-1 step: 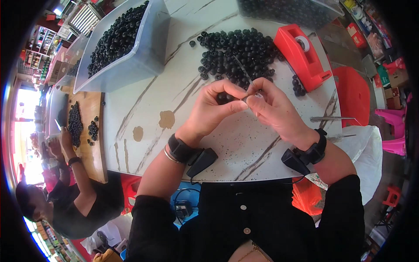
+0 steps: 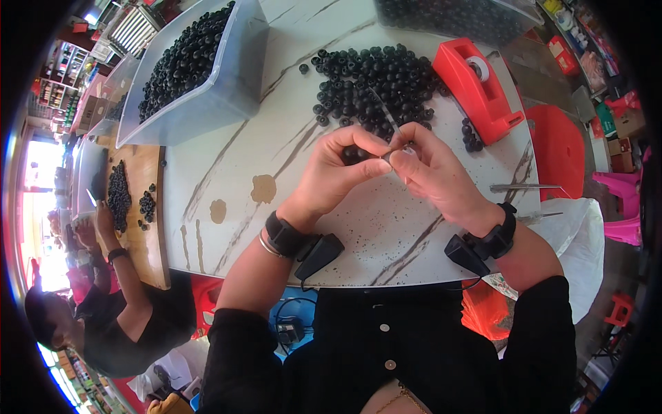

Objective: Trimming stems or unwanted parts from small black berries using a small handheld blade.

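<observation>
My left hand [image 2: 334, 172] and my right hand [image 2: 438, 176] meet over the white table, fingertips pinched together around a small brownish piece [image 2: 392, 150] too small to name. From between the right fingers a slim, pointed metal tool [image 2: 384, 110] sticks out away from me, over the pile of black round beads [image 2: 376, 76]. A few dark beads [image 2: 354, 154] show in the gap between left thumb and forefinger; whether they lie in the palm or on the table I cannot tell. Both hands are closed.
A clear bin [image 2: 238, 76] of black beads stands far left, another bin [image 2: 455, 24] at the back. Right of the pile sits a red tape dispenser [image 2: 476, 93]. Metal tweezers [image 2: 524, 188] lie at the right edge. Another person [image 2: 131, 303] works at a wooden table [image 2: 148, 255] on the left.
</observation>
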A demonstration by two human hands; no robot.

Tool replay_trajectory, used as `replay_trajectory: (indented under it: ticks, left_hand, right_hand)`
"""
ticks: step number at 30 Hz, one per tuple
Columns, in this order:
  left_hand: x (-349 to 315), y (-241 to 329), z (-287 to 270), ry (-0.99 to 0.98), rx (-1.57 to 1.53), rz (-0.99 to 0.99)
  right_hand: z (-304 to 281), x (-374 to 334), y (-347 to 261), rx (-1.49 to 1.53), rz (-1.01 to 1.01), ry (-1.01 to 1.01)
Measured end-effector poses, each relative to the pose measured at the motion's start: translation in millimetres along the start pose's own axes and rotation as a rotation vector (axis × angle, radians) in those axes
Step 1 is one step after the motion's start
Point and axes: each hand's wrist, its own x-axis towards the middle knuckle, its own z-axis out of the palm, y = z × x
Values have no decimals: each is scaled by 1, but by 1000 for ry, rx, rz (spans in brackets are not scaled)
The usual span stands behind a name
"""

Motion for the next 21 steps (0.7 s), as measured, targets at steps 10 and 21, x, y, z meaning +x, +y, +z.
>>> replay_trajectory:
  ticks: [10, 21]
  left_hand:
    - [-1, -2, -2, -35, -158, -10]
    - [0, -2, -5, -87, -249, -36]
  right_hand:
    - [-3, 1, -3, 165, 70, -135]
    - [-2, 1, -6, 227, 97, -95]
